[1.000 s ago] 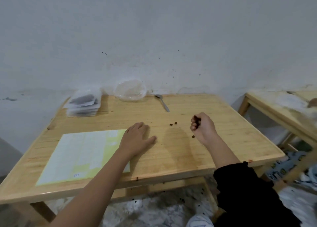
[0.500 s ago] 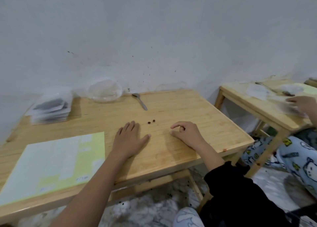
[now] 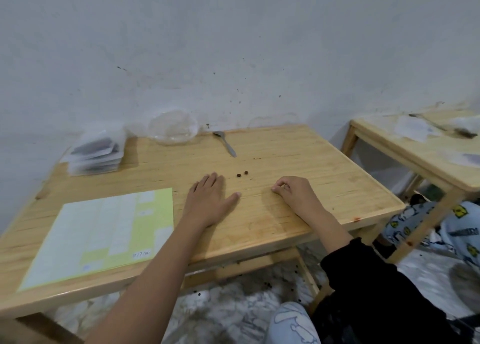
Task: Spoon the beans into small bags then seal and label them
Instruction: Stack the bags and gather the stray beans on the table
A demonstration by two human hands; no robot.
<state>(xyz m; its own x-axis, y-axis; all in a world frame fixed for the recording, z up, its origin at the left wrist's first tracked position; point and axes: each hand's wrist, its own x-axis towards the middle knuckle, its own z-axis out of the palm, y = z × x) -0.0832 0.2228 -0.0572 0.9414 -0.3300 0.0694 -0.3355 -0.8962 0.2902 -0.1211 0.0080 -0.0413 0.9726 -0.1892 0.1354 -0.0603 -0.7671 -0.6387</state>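
Against the pale wall, your wooden table [image 3: 298, 161] carries a clear bowl [image 3: 172, 128] at the far edge. A spoon [image 3: 225, 143] lies just right of it, and a stack of filled bags [image 3: 94, 154] sits at the far left. The label sheet [image 3: 104, 229] lies near you on the left.

Your left hand [image 3: 210, 200] lies flat, fingers straight, as it does a second ago. Your right hand [image 3: 293, 195] is the change. It is no longer the raised fist that shows dark beans, and it now rests on the wood. Its fingers are curled, with thumb and forefinger tips meeting. I cannot tell whether a bean sits between them.

Two loose beans [image 3: 241, 174] lie between your hands, slightly farther away. You seem to be gathering strays, so bagging looks nearly done.
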